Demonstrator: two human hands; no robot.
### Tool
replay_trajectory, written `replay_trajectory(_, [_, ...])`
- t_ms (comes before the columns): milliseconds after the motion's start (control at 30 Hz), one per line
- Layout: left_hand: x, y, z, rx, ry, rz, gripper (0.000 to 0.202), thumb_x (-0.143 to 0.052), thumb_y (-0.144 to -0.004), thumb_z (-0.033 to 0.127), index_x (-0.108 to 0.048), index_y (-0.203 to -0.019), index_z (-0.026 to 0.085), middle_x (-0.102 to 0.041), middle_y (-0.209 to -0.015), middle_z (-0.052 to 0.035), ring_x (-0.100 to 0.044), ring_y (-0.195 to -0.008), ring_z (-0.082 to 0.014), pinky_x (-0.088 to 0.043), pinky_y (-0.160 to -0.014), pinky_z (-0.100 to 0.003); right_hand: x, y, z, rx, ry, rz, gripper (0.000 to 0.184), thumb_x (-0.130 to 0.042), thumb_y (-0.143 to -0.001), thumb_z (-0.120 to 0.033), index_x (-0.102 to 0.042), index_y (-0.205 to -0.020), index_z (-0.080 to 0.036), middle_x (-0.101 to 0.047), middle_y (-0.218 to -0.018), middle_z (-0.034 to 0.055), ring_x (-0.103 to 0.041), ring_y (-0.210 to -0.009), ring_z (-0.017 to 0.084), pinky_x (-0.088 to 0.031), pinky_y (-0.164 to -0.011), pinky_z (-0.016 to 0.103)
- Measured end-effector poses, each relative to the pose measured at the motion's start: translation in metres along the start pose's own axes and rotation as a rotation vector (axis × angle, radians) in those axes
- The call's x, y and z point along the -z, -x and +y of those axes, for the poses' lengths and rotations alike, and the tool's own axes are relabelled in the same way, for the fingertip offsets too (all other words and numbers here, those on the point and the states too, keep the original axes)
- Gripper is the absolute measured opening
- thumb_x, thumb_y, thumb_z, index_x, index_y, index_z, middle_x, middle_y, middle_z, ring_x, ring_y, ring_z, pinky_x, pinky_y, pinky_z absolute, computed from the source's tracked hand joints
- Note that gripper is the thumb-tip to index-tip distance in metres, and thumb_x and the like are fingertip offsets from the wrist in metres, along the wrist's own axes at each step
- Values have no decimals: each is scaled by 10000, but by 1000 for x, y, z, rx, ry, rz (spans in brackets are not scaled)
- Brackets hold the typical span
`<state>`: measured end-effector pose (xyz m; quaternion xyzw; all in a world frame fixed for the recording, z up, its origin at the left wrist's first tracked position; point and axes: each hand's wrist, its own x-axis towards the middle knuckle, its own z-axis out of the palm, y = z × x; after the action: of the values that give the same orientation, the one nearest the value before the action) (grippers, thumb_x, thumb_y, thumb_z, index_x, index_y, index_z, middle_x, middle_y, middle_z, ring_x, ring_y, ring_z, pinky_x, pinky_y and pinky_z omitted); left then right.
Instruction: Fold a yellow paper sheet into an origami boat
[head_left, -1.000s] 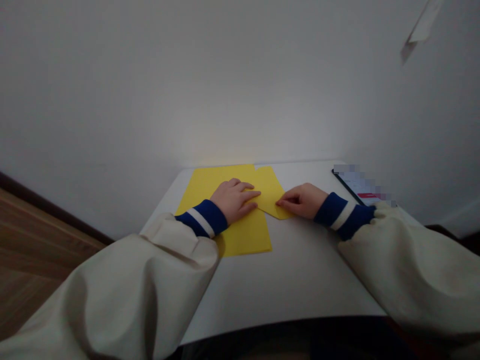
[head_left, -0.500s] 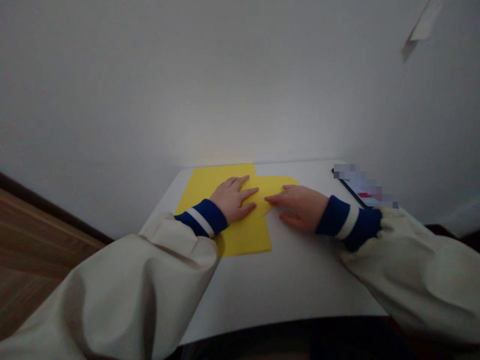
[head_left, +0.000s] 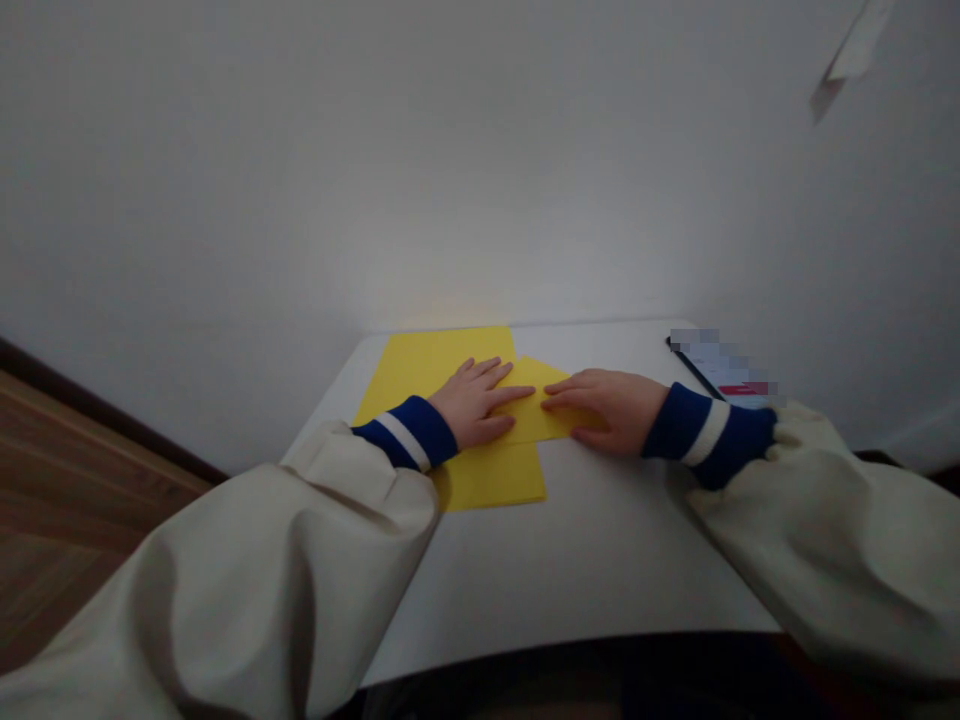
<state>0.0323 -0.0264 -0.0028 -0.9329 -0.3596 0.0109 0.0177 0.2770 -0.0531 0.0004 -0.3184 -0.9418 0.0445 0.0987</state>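
A smaller folded piece of yellow paper (head_left: 536, 425) lies across larger yellow paper (head_left: 495, 480) on a white table. My left hand (head_left: 484, 400) rests on the smaller piece with its fingers spread flat. On the piece's right side lies my right hand (head_left: 607, 410), palm down, fingers stretched out toward the left fingertips and the thumb lower, at the paper's near edge. Both hands press on the paper and grip nothing. Part of the smaller piece is hidden under the two hands.
A phone (head_left: 716, 370) with a lit screen lies at the table's right, beside my right sleeve. The white table (head_left: 585, 560) meets a grey wall (head_left: 480, 180) at the back. Brown wooden furniture (head_left: 82, 500) stands at the left. A paper strip (head_left: 859, 45) hangs on the wall, upper right.
The smaller yellow piece has turned, its outline now coming to a point at the top. My right hand has moved slightly right and lies over its right part. My left fingers have shifted slightly right.
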Motion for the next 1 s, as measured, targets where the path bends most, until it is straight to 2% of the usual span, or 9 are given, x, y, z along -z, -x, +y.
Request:
replay_trajectory(133, [-1,2,1,-74,33,31,707,-519,-763,603,-365,-1368,272,-271,-1462,-130,-235,-1325,-345,-183,-1053,-527,4,-2,-3,-23,10,19,511,-577,-735,-301,-536,-1222,-149,-607,-1169,109,-543,-1045,222,-409,-935,391])
replay_trajectory(233, [-1,3,4,-104,32,85,783,-527,-723,661,-382,-1362,233,-355,-1414,-136,-329,-1273,-314,-241,-1047,-466,3,-3,-5,-43,23,43,509,-575,-729,-324,-549,-1204,-142,-616,-1145,104,-545,-1032,221,-416,-926,376])
replay_trajectory(367, [6,4,11,-120,14,119,676,-510,-775,599,-444,-1322,207,-466,-1328,-132,-430,-1185,-280,-316,-1005,-431,4,-3,-9,-73,42,62,485,-555,-736,-348,-565,-1176,-144,-615,-1139,104,-545,-1033,223,-428,-904,368])
replay_trajectory(567, [16,6,17,-154,-42,124,500,-446,-856,482,-495,-1278,219,-534,-1276,-99,-505,-1102,-249,-387,-941,-411,7,-2,-11,-53,69,52,516,-560,-744,-434,-561,-1186,-169,-616,-1145,93,-546,-1037,230,-430,-896,376])
replay_trajectory(633, [16,6,17,-172,-46,135,429,-394,-893,428,-534,-1239,217,-550,-1261,-87,-519,-1080,-233,-403,-924,-396,7,-1,-12,-50,90,55,448,-560,-752,-403,-586,-1149,-197,-628,-1134,74,-563,-1019,219,-442,-868,357])
replay_trajectory(733, [16,5,14,-187,-32,148,390,-346,-918,362,-569,-1197,205,-568,-1241,-81,-530,-1066,-224,-413,-917,-394,9,-1,-13,-66,144,38,283,-473,-814,-290,-643,-1030,-224,-672,-1040,45,-611,-923,185,-460,-778,316])
replay_trajectory(833, [16,6,13,-198,3,158,394,-351,-916,362,-585,-1177,182,-581,-1223,-87,-539,-1065,-227,-415,-920,-397,11,-1,-15,-121,187,18,283,-403,-861,-281,-665,-961,-238,-698,-958,25,-632,-837,170,-451,-699,293])
replay_trajectory(1000, [15,5,15,-192,91,197,373,-463,-863,421,-639,-1083,178,-622,-1165,-83,-582,-1015,-220,-441,-883,-374,12,-2,-13,-182,192,23,243,-442,-846,-297,-667,-921,-249,-700,-907,10,-622,-821,165,-410,-644,264])
